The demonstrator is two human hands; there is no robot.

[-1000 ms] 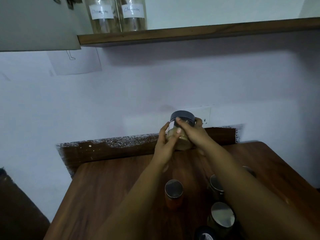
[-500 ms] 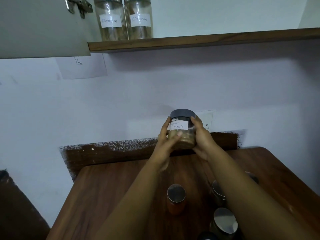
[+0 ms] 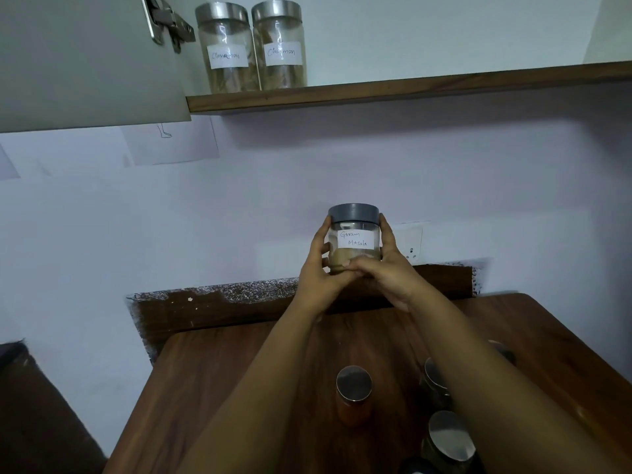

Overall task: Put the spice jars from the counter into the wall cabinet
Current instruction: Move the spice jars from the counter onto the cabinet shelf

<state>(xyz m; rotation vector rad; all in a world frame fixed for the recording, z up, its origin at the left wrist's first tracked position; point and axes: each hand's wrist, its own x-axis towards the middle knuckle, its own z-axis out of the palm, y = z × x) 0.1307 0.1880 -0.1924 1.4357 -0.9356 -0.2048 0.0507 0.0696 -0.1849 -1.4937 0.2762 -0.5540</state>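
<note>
Since a second ago I see the Garam Masala jar turned so its label faces me, and the view has tipped up to show more of the cabinet.

I have the left hand curled round the jar's left side, and the right hand wrapped round its right side with the thumb across the lower front; both grip it upright, well above the wooden counter and in front of the wall; its grey lid is on; on the cabinet shelf above, two cinnamon jars stand touching beside the open door; on the counter below my forearms I count an orange-filled jar and two steel-lidded jars near the right arm.
</note>
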